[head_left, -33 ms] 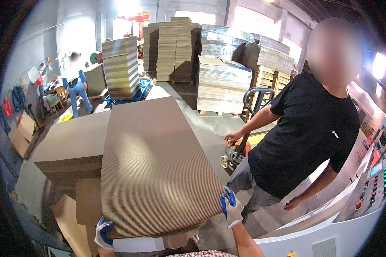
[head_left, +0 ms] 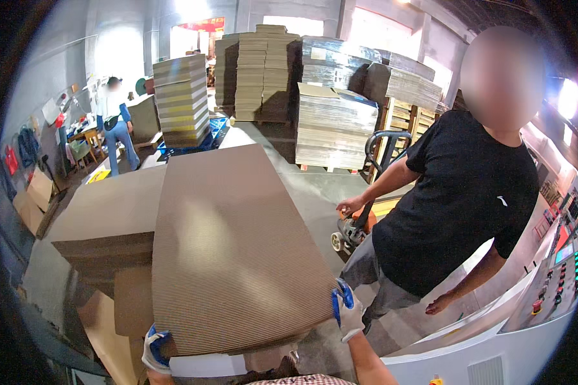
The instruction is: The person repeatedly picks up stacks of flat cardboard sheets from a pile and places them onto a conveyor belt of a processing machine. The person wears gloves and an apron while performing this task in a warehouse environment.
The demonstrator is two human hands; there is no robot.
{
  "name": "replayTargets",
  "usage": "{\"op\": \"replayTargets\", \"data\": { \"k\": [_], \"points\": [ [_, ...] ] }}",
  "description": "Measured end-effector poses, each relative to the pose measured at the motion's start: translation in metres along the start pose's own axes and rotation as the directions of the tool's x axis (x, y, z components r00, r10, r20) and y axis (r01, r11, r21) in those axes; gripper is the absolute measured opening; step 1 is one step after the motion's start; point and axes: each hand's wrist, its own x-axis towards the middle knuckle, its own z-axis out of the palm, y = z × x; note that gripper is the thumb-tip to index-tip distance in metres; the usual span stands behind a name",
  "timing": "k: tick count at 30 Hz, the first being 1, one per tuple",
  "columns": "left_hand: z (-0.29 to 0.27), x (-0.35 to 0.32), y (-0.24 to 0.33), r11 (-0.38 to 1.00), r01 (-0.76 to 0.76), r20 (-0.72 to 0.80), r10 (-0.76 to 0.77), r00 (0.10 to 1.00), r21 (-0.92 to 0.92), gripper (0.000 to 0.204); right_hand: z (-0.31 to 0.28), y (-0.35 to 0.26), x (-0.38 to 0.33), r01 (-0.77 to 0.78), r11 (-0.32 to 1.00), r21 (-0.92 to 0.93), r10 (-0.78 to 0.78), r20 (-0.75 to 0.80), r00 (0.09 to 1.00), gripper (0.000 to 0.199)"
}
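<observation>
Ribbed cardboard (head_left: 237, 250) stretches ahead from between the left hand (head_left: 156, 350) and the right hand (head_left: 348, 311), both gloved. The left grips its near corner; the right, wide apart and slightly farther forward, grasps its right edge. The step seems to be steadying it; shifting it would call for both hands moving evenly. Beyond the left hand sits a cardboard stack (head_left: 109, 205); beyond the right, a co-worker (head_left: 469, 199).

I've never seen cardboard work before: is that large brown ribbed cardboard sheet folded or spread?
Spread: the brown ribbed cardboard sheet shows one broad, uncreased face.
</observation>
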Motion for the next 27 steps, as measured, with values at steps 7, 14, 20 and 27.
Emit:
{"op": "replayTargets", "data": {
  "k": [7,14,20,27],
  "points": [
    [-0.002,0.001,-0.005,0.729,0.202,0.079,-0.199,0.977,-0.654,0.033,0.001,-0.016,-0.002,-0.039,0.999,-0.033,0.039,0.000,0.999,0.035],
    [0.004,0.000,-0.015,0.841,0.087,-0.014,-0.112,0.994,-0.534,0.030,0.002,-0.021,-0.006,-0.058,0.998,0.010,0.058,-0.022,0.998,0.036],
    [-0.001,-0.003,-0.031,0.921,0.035,-0.051,-0.060,0.997,-0.388,0.026,0.003,-0.012,-0.005,-0.040,0.999,-0.012,0.039,-0.037,0.999,0.036],
    [-0.001,0.003,-0.013,0.868,0.089,0.048,-0.076,0.996,-0.488,0.027,0.003,-0.004,-0.006,0.012,0.997,-0.078,-0.014,-0.027,1.000,0.035]
  ]
}}
